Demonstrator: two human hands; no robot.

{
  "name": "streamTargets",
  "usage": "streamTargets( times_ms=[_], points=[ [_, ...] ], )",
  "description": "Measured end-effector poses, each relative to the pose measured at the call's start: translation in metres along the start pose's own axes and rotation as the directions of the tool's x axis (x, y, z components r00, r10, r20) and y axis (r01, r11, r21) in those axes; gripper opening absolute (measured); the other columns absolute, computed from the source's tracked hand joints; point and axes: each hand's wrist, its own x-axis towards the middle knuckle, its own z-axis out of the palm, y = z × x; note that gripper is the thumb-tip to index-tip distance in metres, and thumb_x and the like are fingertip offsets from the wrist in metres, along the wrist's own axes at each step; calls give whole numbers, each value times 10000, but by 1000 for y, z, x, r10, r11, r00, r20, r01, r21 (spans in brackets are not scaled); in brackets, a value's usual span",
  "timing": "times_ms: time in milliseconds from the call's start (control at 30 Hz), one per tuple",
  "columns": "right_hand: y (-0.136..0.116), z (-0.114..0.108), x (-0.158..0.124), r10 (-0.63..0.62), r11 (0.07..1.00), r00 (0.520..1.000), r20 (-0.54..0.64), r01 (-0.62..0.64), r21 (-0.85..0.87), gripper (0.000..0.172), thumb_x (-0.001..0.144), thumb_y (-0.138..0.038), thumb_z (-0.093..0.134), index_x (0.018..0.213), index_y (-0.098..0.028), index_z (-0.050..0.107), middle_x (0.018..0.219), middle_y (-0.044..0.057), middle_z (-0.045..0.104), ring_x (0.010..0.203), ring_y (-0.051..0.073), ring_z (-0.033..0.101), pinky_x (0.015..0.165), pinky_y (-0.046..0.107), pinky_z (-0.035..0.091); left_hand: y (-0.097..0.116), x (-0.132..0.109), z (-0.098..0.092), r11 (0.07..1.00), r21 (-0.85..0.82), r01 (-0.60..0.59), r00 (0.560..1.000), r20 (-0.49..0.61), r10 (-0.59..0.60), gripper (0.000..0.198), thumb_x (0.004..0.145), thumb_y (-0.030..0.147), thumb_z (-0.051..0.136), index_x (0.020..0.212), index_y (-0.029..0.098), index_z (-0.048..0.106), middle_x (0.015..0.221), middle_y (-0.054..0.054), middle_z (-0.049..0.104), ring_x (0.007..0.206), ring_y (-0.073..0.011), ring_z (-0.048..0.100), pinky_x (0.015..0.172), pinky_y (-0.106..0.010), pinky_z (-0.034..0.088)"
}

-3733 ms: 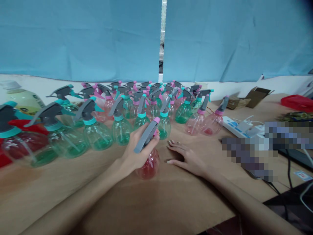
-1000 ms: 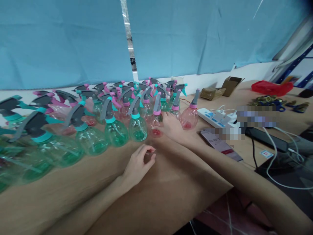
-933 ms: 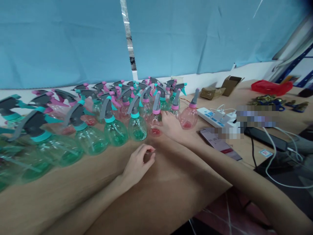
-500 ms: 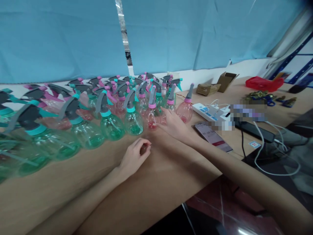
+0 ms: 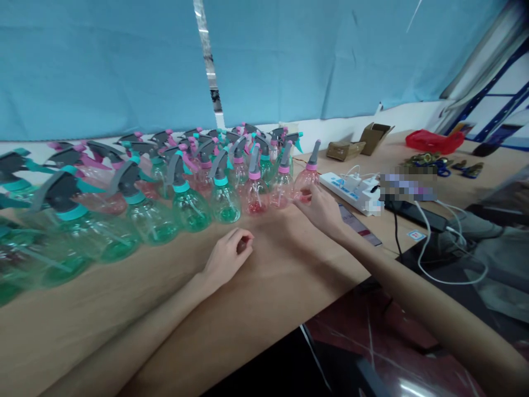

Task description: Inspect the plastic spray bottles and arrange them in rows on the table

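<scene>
My left hand [image 5: 227, 256] rests on the table in front of the bottles, loosely curled. Its thumb and forefinger stand slightly apart around a hollow with nothing in it. My right hand [image 5: 322, 209] is at the front of the rightmost pink spray bottle [image 5: 306, 177], fingers bent and thumb apart; I cannot tell whether they touch it. To its left stand two more pink spray bottles, one with a pink collar [image 5: 257, 196] and another [image 5: 282, 190]. A green spray bottle [image 5: 226, 204] is nearest my left hand. All these bottles stand upright with grey trigger heads.
Several more green and pink spray bottles [image 5: 155, 220] fill the left and back of the table [image 5: 264, 286]. On the right are a white power strip [image 5: 351, 193], a phone [image 5: 359, 227], cables, a cardboard box [image 5: 374, 138] and a red plastic bag [image 5: 433, 141]. A blue cloth [image 5: 268, 60] hangs behind.
My right hand has moved right, from the middle pink bottles to the rightmost one, and now covers part of the phone. My left hand stays in place. The view has shifted slightly.
</scene>
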Motion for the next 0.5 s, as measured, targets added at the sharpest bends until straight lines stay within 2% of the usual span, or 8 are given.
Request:
streamTargets(
  times_ms=[133,267,367,500],
  points=[
    [11,7,1,11,1000,997,-79,-12,-22,365,784,-424,552,1032,-156,534,1095,157,599,1004,319,559,804,450,451,0,-2,-1,1000,8,-19,1000,-5,19,97,841,150,454,848,202,536,824,0,605,681,-140,572,660,-281,452],
    [19,19,8,-34,999,991,-132,37,24,447,759,-390,580,1102,-118,493,1134,193,561,1063,322,517,875,471,420,0,-2,-1,999,9,-33,999,-10,33,109,844,155,444,848,203,542,829,-2,613,673,-136,579,659,-281,467],
    [19,26,13,-86,991,986,-140,99,92,476,757,-372,591,1120,-86,477,1126,214,551,1066,313,516,884,456,423,0,-2,-2,999,9,-36,999,-5,36,109,846,159,443,843,204,542,819,-2,612,668,-137,577,654,-280,469],
    [11,32,17,-123,985,982,-141,137,100,466,785,-398,568,1133,-104,473,1095,190,561,1052,313,520,869,462,429,1,-2,-3,1000,8,-28,1000,4,28,106,842,148,447,831,201,539,810,-1,606,660,-136,578,644,-273,464]
  ],
)
